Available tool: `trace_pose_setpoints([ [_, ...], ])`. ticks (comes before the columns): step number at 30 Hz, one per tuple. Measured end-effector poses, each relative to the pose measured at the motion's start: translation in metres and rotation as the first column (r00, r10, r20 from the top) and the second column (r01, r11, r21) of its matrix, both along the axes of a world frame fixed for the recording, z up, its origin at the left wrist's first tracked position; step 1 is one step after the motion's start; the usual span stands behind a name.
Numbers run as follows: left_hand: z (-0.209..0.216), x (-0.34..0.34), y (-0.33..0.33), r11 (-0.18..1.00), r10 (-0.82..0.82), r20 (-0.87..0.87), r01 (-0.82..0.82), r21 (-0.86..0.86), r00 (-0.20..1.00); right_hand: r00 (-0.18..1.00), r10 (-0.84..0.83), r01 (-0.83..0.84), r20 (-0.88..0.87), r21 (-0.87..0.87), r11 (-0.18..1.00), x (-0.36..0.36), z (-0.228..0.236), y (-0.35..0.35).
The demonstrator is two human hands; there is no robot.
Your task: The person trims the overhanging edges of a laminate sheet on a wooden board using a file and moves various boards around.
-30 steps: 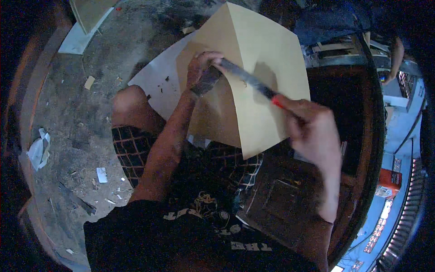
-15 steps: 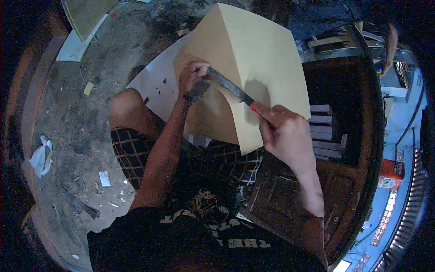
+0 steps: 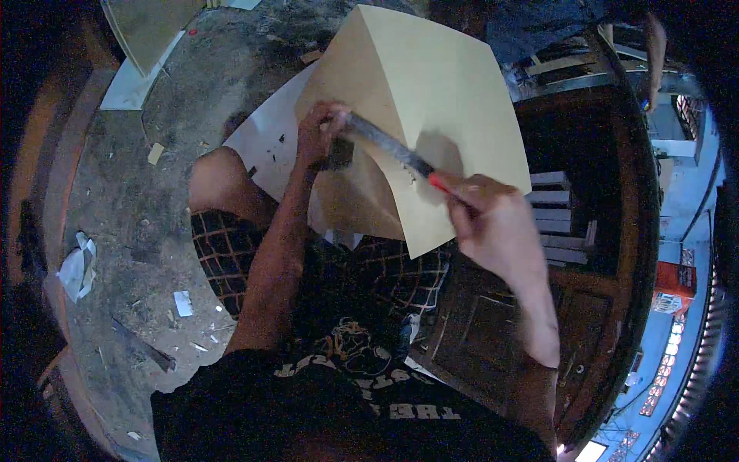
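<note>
A flat metal file [image 3: 382, 142] with a red handle lies slantwise across the edge of a pale tan board piece [image 3: 450, 81], two faces of which meet at a ridge. Wrapped around the file's handle is my right hand [image 3: 499, 223], on the near right. My left hand [image 3: 314, 132] has its fingers closed at the file's far end, partly blurred. Under the file, the edge shows a small rough spot. The piece leans over my lap, its brown face toward my left arm. A dark patch beside my left wrist cannot be made out.
A white sheet [image 3: 269, 138] lies under the piece. Scraps and a crumpled white wrapper [image 3: 78, 267] litter the floor at left. To the right stands a dark wooden cabinet [image 3: 493, 327] with stacked pale strips [image 3: 553, 214]. Another person's arm [image 3: 655, 58] shows at the far right.
The file and my right hand have shifted slightly right and down. My left hand stays at the far end. The view has turned a little.
</note>
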State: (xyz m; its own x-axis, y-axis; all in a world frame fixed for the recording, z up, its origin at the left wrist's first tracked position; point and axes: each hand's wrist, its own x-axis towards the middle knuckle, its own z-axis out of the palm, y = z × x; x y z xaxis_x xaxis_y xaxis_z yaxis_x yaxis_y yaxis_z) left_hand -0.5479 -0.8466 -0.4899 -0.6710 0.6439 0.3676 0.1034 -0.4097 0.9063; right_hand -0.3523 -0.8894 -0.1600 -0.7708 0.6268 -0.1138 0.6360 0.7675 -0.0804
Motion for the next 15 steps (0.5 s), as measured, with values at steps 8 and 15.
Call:
trace_pose_setpoints([
  [8, -0.011, 0.009, -0.008, 0.997, -0.053, -0.088, 0.048, -0.063, 0.995, 0.996, 0.056, -0.063, 0.075, 0.095, 0.993, 0.008, -0.011, -0.012],
  [15, 0.026, -0.002, -0.024, 0.958, -0.265, 0.091, 0.273, -0.091, 0.960, 0.997, 0.054, -0.052, -0.060, 0.035, 0.998, 0.021, 0.019, -0.015],
])
